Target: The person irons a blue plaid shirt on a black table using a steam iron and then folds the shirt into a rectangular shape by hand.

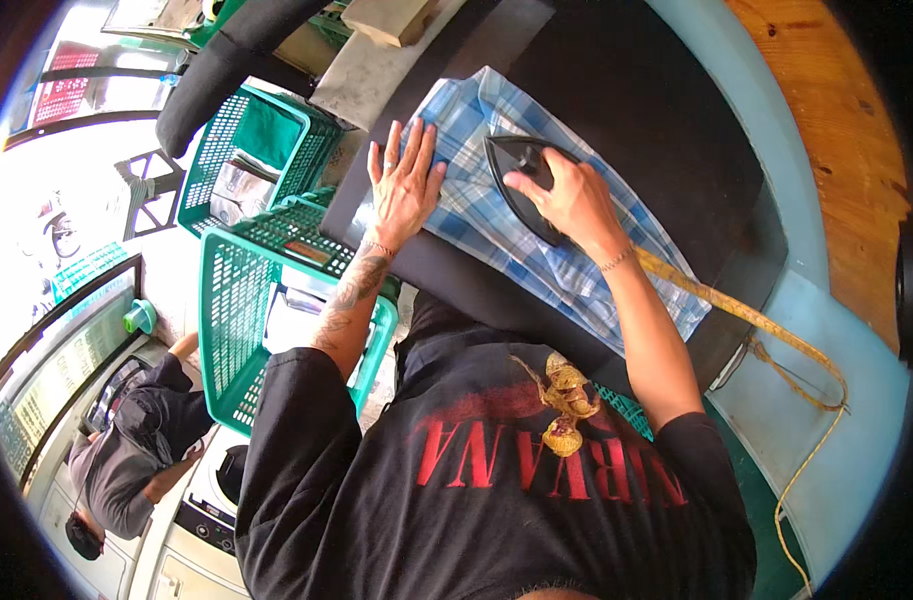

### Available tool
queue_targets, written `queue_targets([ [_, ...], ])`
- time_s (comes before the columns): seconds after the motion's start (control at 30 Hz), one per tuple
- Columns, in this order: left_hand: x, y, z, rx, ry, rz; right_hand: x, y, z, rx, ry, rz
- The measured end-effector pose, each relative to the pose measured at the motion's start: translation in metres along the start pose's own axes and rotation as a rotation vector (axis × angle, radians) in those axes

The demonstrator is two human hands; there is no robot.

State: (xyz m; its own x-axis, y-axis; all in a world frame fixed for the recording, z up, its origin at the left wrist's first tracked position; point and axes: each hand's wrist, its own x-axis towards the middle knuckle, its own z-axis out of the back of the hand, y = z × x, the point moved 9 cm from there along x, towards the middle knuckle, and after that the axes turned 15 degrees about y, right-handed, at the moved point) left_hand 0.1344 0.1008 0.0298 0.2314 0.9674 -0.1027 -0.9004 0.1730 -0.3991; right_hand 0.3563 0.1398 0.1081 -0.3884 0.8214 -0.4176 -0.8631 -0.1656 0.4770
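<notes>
A blue and white plaid cloth garment (471,187) lies spread over the black padded ironing surface (651,97). My right hand (576,199) grips the handle of a dark clothes iron (512,169), whose soleplate rests on the plaid fabric with its tip towards the upper left. My left hand (407,180) is laid palm down on the garment's left edge, fingers a little apart, holding nothing. Behind my right wrist, a yellowish wrapped cord (711,296) runs from the iron towards the right. Part of the garment is hidden beneath the iron and my right forearm.
Two green plastic baskets, the nearer one (223,322) and the farther one (216,142), stand to my left with folded items inside. A person (126,450) is beside white washing machines (201,544) at lower left. A wooden surface (824,135) lies beyond the light-blue edge (779,112).
</notes>
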Motion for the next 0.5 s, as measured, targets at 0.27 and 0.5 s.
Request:
queue_targets([
  [0.27, 0.004, 0.009, -0.006, 0.022, 0.060, -0.001, 0.066, -0.022, 0.003, 0.089, 0.004, -0.161],
  [0.5, 0.004, 0.009, -0.009, 0.039, 0.071, 0.006, 0.092, -0.019, 0.016, 0.156, -0.043, -0.216],
])
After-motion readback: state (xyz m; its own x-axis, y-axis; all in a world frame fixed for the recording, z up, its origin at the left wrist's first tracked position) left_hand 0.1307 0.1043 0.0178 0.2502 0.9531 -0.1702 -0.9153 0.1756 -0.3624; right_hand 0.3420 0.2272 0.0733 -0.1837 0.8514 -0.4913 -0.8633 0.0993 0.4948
